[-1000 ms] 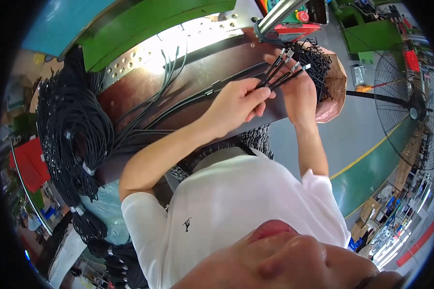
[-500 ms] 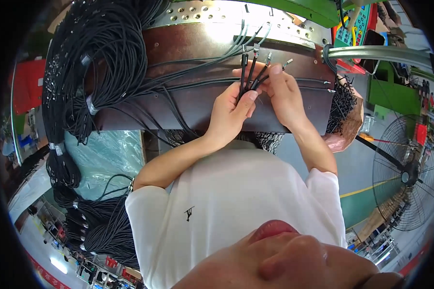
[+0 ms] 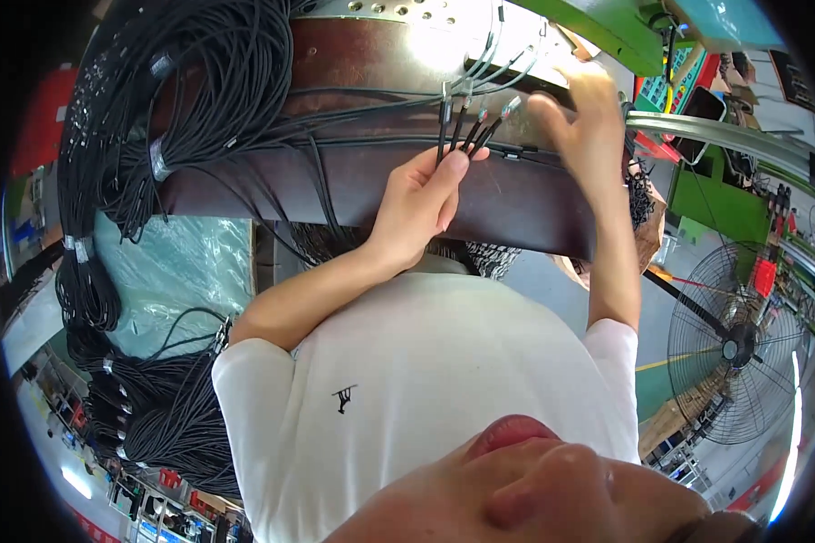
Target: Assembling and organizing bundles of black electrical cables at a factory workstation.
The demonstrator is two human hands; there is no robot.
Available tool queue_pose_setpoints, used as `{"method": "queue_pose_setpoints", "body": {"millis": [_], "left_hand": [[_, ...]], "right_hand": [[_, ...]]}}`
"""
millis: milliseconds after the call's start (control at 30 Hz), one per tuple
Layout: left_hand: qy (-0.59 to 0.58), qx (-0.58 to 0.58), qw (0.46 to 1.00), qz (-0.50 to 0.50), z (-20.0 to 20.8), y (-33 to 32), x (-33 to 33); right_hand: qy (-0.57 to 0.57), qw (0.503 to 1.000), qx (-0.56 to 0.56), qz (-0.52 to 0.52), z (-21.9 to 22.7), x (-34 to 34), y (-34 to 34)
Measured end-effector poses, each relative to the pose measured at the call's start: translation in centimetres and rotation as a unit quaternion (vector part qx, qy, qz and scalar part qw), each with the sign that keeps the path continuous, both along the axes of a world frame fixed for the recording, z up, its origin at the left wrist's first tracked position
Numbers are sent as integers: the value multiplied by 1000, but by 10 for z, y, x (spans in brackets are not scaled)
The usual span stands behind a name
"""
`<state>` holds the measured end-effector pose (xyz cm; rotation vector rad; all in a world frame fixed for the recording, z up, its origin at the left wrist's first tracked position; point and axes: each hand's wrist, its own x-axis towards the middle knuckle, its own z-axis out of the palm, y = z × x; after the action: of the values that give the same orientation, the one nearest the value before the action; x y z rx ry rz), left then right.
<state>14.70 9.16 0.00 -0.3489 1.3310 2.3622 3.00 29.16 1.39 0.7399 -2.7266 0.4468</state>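
L hand (image 3: 421,204) had a bunch of blk cable ends (image 3: 459,128) pinched betw. thumb & fingers, tips fanned out & pointing away from the wearer. At least 4 showed: thin, matte blk, straight, each w/ a small shiny silver tip; a speck of red or orange showed nr. a couple of tips. Leftmost end looked thicker, w/ a blk sleeve-like piece just under its tip. The rightmost leaned furthest R. Exact tip shape too small to tell.

Loc.: held up over the dk red-brown table (image 3: 534,208), approx. in front of the chest, beyond its nr. edge.

R hand (image 3: 596,127) was well apart from the bunch, to its R, thumb spread away from the fingers, nothing visible in it; fingertips blurred against the bright plate (image 3: 439,45).

More blk cables (image 3: 362,140) lay across the tabletop, running L to a big looped bundle (image 3: 244,72) w/ pale ties (image 3: 159,158). A clear plastic sheet (image 3: 190,271) showed below the bundle; a blk fan (image 3: 738,348) stood far R.
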Motion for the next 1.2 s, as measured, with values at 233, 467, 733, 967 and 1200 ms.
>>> {"method": "queue_pose_setpoints", "body": {"millis": [233, 467, 733, 967, 1200], "left_hand": [[-107, 70, 992, 17, 1, 9, 1], [-92, 26, 994, -60, 9, 11, 12], [-59, 89, 994, -23, 19, -11, 7], [-52, 104, 993, -30, 13, -7, 7], [-46, 85, 993, -69, 15, -3, 4]], "right_hand": [[-35, 996, -77, 39, -40, 14, 12], [84, 985, -78, 131, -23, 28, -21], [-77, 962, -246, 94, -36, 34, -41], [-87, 965, -232, 84, -38, 34, -40], [119, 976, -127, 132, -5, 36, -38]]}}
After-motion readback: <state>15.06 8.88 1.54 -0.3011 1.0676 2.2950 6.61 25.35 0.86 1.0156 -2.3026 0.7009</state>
